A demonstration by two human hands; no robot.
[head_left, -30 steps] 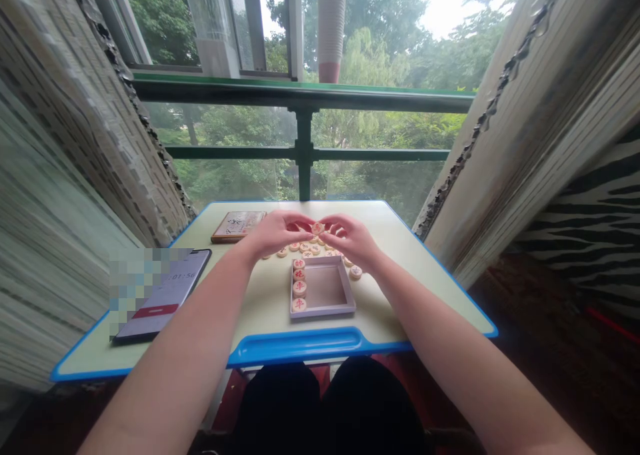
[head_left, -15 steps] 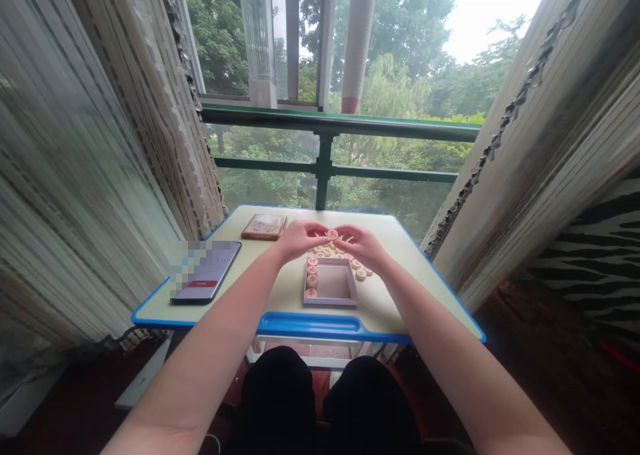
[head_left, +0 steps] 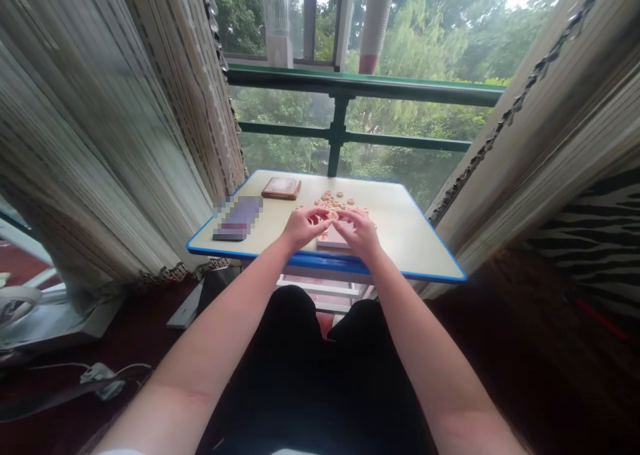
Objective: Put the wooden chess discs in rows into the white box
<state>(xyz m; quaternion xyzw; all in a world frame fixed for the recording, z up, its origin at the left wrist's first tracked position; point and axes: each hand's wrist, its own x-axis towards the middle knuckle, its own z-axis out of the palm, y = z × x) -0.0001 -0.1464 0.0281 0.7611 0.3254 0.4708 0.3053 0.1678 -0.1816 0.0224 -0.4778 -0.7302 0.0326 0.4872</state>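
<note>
Between the fingertips of my left hand [head_left: 306,227] and my right hand [head_left: 359,229] is a round Chinese chess piece [head_left: 333,215] with a red character facing me. Both hands pinch it from opposite sides. Just below the hands, a shallow pale box [head_left: 334,242] stands on the table, its inside largely covered by them. A red-marked piece [head_left: 324,237] shows at the box's left end. Beyond my fingers lie several loose chess pieces [head_left: 328,200] in a scattered heap, partly hidden by the hands.
The cream table [head_left: 415,235] has a blue rim. At its left lie a phone [head_left: 235,225], partly blurred out, and a flat brown-edged box [head_left: 281,188]. Behind the table runs a green railing [head_left: 415,91]; curtains [head_left: 185,108] hang at the sides. A power strip [head_left: 103,378] rests on the floor.
The camera view has shifted, so the table appears higher and smaller. My hands, still pinching the piece, have come nearer to me, from beyond the box to over it.
</note>
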